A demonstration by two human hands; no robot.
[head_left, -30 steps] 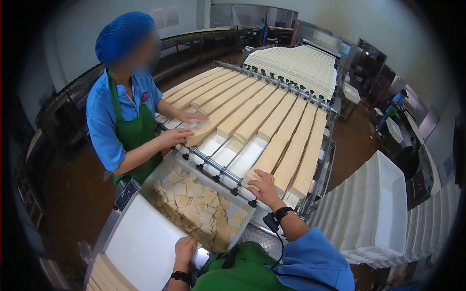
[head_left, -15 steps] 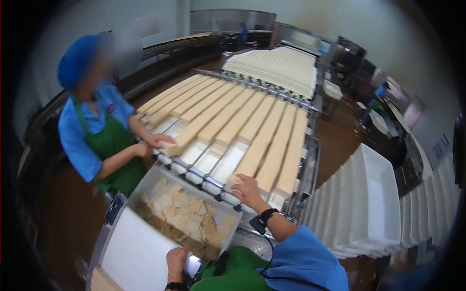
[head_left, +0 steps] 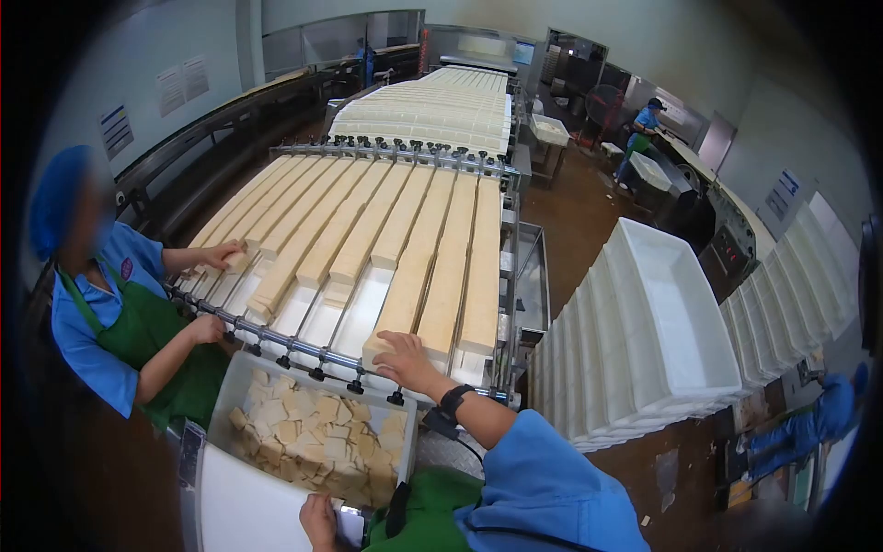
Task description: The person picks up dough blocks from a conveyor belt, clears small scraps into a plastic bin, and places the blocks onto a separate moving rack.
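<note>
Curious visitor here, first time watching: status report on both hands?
Right hand on near end of pale row. Left hand at edge of white surface. Co-worker's hand farther left; no blockage seen.

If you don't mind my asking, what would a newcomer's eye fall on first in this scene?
Probably the long pale strips fanned across the machine in the middle, with the wearer's right hand on the near end of one. Next might come the tub just below, heaped with flat broken pieces, and the tall white crates nested in a leaning stack on the right.
</note>
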